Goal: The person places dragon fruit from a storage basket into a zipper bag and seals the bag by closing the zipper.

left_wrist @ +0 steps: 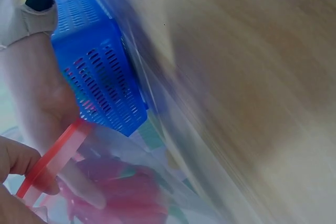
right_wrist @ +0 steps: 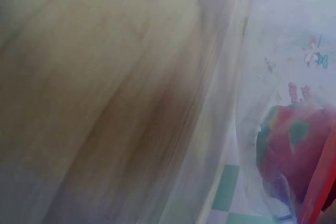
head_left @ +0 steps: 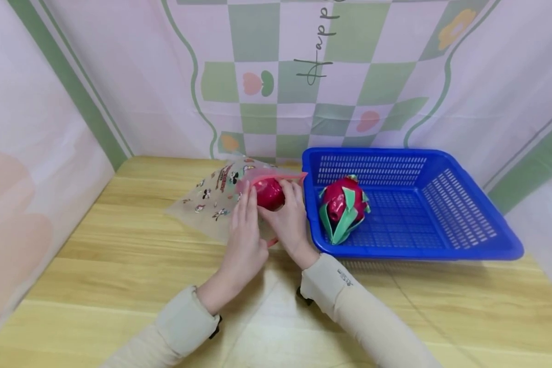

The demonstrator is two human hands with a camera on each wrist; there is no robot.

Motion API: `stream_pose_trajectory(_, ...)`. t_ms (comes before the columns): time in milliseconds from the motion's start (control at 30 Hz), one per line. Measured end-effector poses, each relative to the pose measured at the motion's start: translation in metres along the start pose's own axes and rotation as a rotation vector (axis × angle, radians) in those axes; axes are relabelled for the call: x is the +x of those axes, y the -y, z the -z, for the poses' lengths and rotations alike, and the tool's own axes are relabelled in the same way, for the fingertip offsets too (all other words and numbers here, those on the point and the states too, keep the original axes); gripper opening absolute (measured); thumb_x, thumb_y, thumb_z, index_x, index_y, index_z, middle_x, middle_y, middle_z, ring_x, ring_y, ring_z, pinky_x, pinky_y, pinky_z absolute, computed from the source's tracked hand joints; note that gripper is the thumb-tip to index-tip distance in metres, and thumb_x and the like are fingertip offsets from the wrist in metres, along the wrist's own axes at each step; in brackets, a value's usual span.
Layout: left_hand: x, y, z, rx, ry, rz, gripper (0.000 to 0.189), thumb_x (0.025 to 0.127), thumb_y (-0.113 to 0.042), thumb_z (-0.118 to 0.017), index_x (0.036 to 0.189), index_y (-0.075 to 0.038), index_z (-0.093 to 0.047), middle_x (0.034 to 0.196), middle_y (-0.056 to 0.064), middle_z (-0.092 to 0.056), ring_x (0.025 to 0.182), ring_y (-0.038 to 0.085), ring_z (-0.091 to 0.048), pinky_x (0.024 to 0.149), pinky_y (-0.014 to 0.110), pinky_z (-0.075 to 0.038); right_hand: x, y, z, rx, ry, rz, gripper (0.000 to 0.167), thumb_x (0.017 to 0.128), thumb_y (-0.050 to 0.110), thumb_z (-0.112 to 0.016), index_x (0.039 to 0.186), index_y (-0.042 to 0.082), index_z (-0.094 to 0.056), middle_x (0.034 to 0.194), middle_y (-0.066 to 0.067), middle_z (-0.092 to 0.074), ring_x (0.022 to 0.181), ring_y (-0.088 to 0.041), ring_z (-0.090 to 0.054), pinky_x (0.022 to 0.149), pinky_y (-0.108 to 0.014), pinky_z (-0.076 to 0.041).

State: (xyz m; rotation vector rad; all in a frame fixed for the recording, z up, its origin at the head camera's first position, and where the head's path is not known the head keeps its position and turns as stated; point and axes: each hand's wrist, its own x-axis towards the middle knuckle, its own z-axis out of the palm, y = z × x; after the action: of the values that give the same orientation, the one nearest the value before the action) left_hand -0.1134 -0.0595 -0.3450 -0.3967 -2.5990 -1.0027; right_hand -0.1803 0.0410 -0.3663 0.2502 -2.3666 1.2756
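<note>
Left hand (head_left: pixel 246 243): at the near side of the bag's mouth, finger and thumb pinching the red rim (left_wrist: pixel 55 156).
Right hand (head_left: pixel 289 220): reaching into the mouth, thumb and fingers curled about the fruit.
Fruit (head_left: pixel 270 193): one, glossy red; inside the bag, just within its mouth, green parts visible through the film in the right wrist view.
Bag (head_left: pixel 198 207): one, clear, printed with small figures; lying on the table (head_left: pixel 119 266), left of the basket.
Basket (head_left: pixel 418 252): one, blue, slotted walls.
Second fruit (head_left: pixel 338 202): red with green leaves; in the basket's left end.
</note>
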Motion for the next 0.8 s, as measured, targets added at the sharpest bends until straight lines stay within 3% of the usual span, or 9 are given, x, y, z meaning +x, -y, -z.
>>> stream_pose_trajectory(367, -0.005, -0.003, 0.0, -0.055, 0.02, -0.024, 0.092, 0.069, 0.022, -0.053, 0.15, 0.005, -0.014, 0.162, 0.014, -0.005, 0.147, 0.034, -0.014, 0.12, 0.056, -0.017, 0.002, -0.007, -0.009, -0.017, 0.003, -0.032, 0.067, 0.073, 0.021, -0.082, 0.13, 0.002, -0.051, 0.126, -0.021, -0.057, 0.117, -0.034, -0.058, 0.099, -0.044, -0.051)
stream_pose_trajectory(800, -0.009, -0.006, -0.003, -0.085, 0.045, -0.009, 0.094, 0.072, 0.016, -0.064, 0.151, 0.003, -0.014, 0.162, 0.014, -0.006, 0.147, 0.036, -0.016, 0.118, 0.056, -0.022, 0.005, -0.009, -0.013, -0.073, 0.003, -0.039, 0.058, 0.076, 0.018, -0.079, 0.125, -0.001, -0.055, 0.121, -0.023, -0.063, 0.112, -0.035, -0.063, 0.097, -0.043, -0.052)
